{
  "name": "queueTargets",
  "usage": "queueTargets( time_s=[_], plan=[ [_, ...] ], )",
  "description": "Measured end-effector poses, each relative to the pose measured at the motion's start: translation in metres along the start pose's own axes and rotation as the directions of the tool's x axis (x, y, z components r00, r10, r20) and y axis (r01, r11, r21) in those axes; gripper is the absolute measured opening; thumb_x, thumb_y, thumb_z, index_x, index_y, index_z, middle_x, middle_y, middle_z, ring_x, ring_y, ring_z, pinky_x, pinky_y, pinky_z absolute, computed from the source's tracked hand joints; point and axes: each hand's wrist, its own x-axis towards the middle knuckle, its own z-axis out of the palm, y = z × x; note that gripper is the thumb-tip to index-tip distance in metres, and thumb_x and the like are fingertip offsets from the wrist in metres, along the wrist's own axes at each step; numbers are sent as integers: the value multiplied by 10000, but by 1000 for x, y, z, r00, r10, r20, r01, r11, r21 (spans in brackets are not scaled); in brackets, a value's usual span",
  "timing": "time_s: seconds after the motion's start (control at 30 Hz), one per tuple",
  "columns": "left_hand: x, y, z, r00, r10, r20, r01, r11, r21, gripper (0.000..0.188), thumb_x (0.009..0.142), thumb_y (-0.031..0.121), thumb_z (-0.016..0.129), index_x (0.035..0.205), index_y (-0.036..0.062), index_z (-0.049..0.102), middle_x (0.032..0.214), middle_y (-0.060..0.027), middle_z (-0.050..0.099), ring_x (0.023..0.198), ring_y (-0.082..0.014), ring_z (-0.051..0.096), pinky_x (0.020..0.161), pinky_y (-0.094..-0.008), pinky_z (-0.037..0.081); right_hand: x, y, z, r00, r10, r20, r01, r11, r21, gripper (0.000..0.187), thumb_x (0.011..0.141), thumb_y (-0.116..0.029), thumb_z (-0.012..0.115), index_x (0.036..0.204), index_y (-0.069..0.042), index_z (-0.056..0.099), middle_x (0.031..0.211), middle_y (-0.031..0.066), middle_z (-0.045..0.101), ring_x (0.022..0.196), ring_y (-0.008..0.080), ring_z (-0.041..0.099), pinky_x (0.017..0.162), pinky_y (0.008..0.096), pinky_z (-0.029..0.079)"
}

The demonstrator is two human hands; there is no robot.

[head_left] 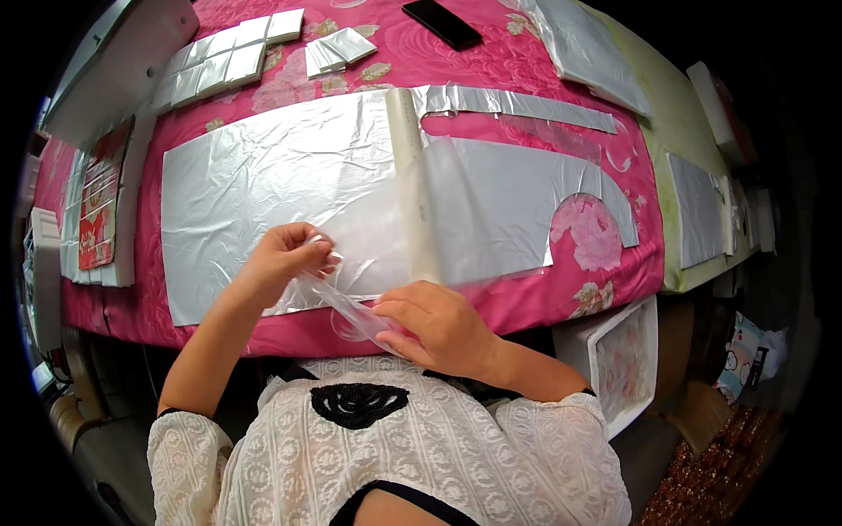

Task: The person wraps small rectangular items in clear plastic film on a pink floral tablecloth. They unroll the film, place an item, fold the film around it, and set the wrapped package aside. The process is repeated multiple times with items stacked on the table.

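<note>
My left hand [298, 252] pinches the thin clear plastic film [373, 235] with fingertips together, and my right hand [440, 323] has thumb and fingers closed on its gathered edge, which slants down to the right between them. Beyond my grip the film spreads over the crinkled silver foil sheet [250, 197] and the long cream tube [406, 145], whose axis points away from me, near end beside my right hand.
</note>
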Motion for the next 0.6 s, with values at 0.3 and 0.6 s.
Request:
queueTargets(
  time_s=[0.3, 0.6],
  plan=[
    [-38, 6, -140, 940, -50, -337, 145, 953, 265, 119, 829, 142, 615, 913, 59, 603, 793, -7, 626, 661, -50, 562, 588, -182, 434, -44, 1, -12, 601, 773, 202, -727, 634, -263, 491, 694, -429, 729, 867, -1, 562, 700, 129, 621, 647, 280, 625, 564, 375, 484],
    [-44, 15, -178, 910, 33, -413, 298, 639, 709, 215, 760, 41, 621, 966, -3, 581, 848, -65, 637, 784, -152, 613, 715, -258, 481, -47, 4, -19, 555, 804, 212, -794, 588, -152, 449, 707, -374, 700, 848, 35, 578, 726, 173, 644, 668, 301, 645, 619, 370, 506]
  ],
)
